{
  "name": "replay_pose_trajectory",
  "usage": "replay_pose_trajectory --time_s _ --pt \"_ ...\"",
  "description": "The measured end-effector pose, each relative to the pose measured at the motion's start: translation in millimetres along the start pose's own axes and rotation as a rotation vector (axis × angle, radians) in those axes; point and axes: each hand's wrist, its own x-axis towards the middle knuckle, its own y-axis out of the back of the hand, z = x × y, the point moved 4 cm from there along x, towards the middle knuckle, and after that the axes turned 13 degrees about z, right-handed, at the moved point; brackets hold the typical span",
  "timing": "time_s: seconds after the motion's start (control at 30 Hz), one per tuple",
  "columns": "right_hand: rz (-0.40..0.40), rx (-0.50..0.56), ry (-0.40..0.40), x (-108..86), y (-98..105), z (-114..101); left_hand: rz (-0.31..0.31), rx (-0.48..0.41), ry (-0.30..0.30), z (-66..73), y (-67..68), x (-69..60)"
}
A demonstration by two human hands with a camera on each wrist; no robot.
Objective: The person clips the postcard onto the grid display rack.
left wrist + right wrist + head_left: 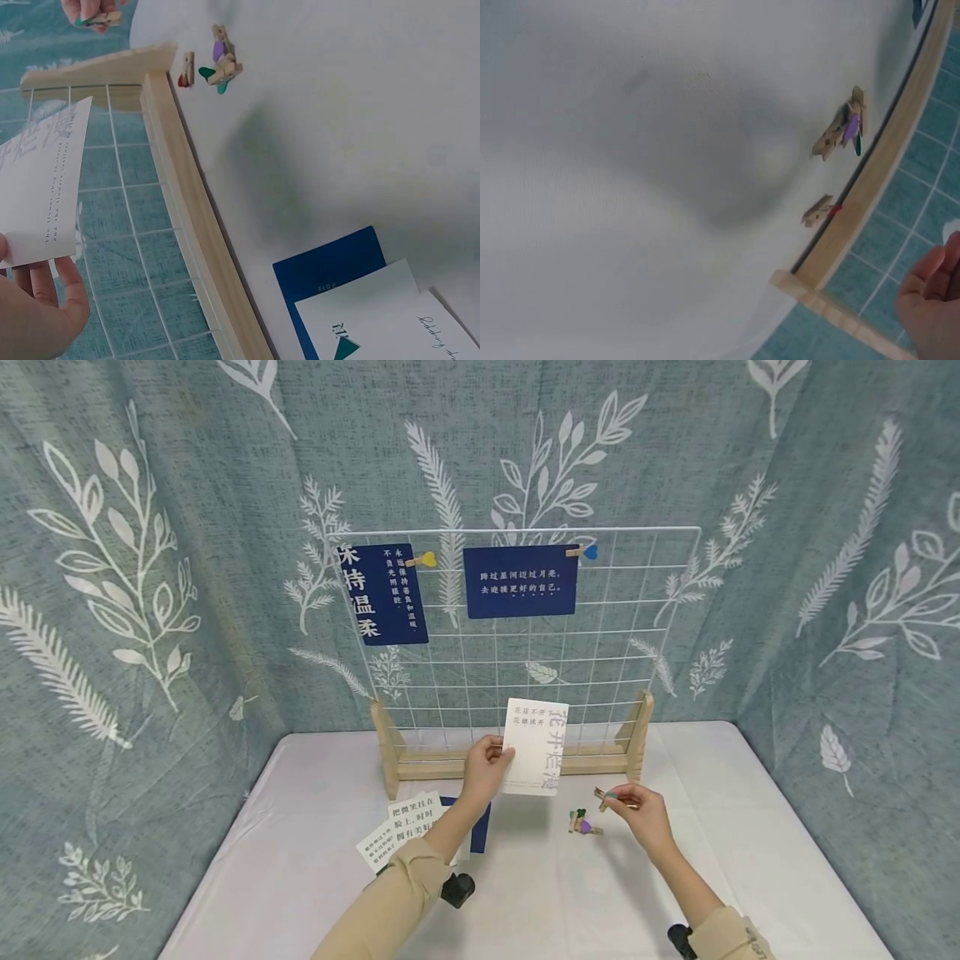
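Observation:
My left hand (486, 770) pinches the left edge of a white card (534, 747) printed with Chinese characters, held upright in front of the wire grid. In the left wrist view the same card (45, 176) also shows small English lines. My right hand (642, 814) pinches a small wooden clothespin (604, 798) with a green decoration, above the table and apart from the card. Close to that hand lies a small pile of clothespins (582, 823), with purple and green decorations; a red one (821, 211) lies beside them in the right wrist view.
A white wire grid (525, 668) stands in a wooden base (431, 768). Two blue cards hang on it: one (393, 602) by a yellow-heart clothespin, another (521, 585) by a blue-heart one. White cards (405, 822) and a blue card (330, 262) lie at the left.

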Motion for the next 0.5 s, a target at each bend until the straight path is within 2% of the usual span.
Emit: replay_pose_trajectory --time_s 0.2,0.4,0.5 --pt "0.012 -0.003 0.021 0.6 0.4 0.5 -0.022 -0.003 0.016 5.8 -8.0 -0.3" --pt "-0.028 0.045 0.024 -1.6 -2.1 0.7 -0.031 0.016 -0.004 9.8 -15.6 0.2" --pt "-0.042 0.055 0.056 -2.1 -3.2 -0.9 -0.039 0.025 -0.003 11.4 -18.5 1.4"
